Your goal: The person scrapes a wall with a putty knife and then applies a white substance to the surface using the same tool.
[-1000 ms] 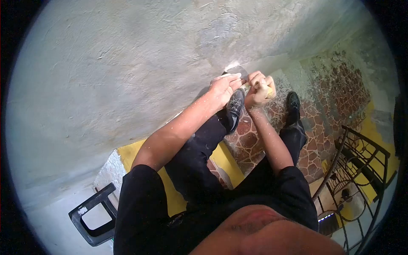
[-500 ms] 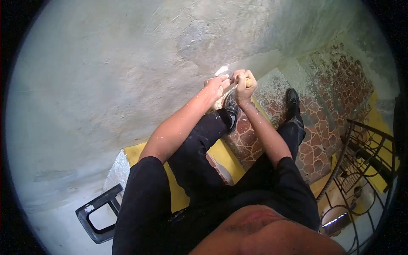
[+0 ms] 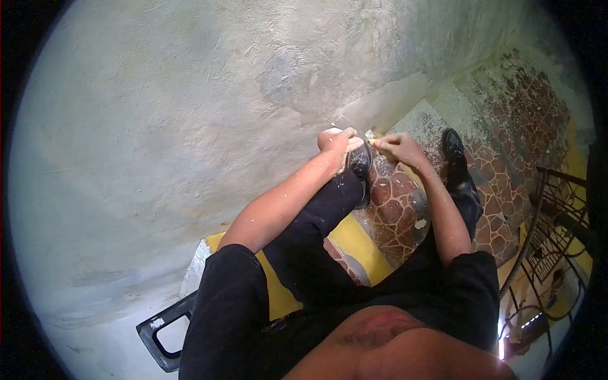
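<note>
My right hand [image 3: 402, 149] is closed around the yellow handle of a small scraper [image 3: 372, 138], whose pale end points at the wall. Just left of it, my left hand [image 3: 341, 140] is curled near the foot of the wall, above my black shoe [image 3: 360, 158]. Whatever its fingers may hold is hidden. The grey-green wall [image 3: 190, 114] is rough, with a smoother patch [image 3: 399, 92] low down beside my hands. White flecks dot both forearms.
Brown stone-patterned steps [image 3: 396, 202] with yellow edges run down to the right, strewn with white flakes. A black metal railing [image 3: 544, 234] stands at the right. The black frame [image 3: 158, 335] of some object lies at lower left.
My hands have moved apart. The right one has drawn away from the wall to the right with the scraper, and the left has come slightly down. The whole view has shifted a little.
</note>
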Demonstrator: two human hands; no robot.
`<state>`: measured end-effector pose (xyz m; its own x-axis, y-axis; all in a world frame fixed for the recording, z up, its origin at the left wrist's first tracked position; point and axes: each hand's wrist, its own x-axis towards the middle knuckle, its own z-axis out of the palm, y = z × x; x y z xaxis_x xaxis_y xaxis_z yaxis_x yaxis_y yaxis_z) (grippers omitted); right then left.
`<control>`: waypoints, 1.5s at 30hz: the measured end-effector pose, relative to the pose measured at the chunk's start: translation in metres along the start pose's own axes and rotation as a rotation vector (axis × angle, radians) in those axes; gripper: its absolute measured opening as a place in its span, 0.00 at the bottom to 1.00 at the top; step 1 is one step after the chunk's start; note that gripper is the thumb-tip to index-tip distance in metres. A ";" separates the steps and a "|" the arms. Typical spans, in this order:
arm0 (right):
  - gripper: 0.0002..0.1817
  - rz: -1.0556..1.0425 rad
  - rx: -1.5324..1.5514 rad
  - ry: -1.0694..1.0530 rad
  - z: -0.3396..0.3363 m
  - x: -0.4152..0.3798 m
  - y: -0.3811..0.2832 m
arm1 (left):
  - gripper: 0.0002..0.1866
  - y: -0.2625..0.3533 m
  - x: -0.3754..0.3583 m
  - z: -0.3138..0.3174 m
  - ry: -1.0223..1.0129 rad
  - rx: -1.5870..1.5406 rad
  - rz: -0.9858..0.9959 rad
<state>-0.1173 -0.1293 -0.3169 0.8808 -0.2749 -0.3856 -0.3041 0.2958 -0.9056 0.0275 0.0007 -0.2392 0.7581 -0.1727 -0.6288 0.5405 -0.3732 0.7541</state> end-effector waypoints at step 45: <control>0.43 0.475 1.130 -0.463 0.169 0.035 0.022 | 0.09 -0.008 0.017 -0.040 0.223 0.953 0.828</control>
<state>-0.0314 0.0219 -0.3205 0.8835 0.3393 -0.3229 -0.3468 0.9372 0.0360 0.0504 0.0375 -0.2480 0.8359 -0.5437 0.0752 -0.5226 -0.7465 0.4119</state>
